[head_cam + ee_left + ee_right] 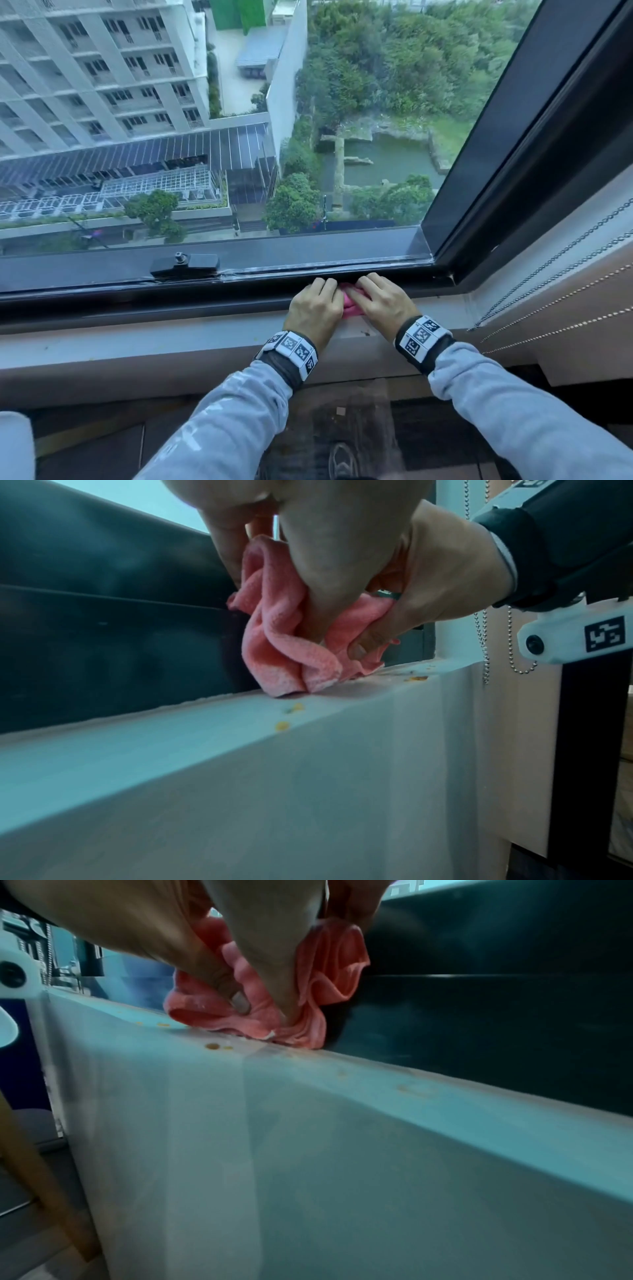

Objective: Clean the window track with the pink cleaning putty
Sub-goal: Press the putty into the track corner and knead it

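A crumpled pink cloth-like wad (351,304) sits where the white sill (171,334) meets the black window track (274,278). Both hands bunch it between them. My left hand (317,301) grips its left side, the thumb pressed into the folds (274,642). On the other side my right hand (376,296) grips it the same way, thumb dug into the pink material (325,969). The fingertips of both hands reach over the track's dark edge. Most of the wad is hidden under the hands in the head view.
A black window latch (185,263) sits on the frame to the left. The frame's corner (445,270) lies just right of the hands. Bead chains (548,274) of a blind hang at the right. Small yellow crumbs (284,725) dot the sill.
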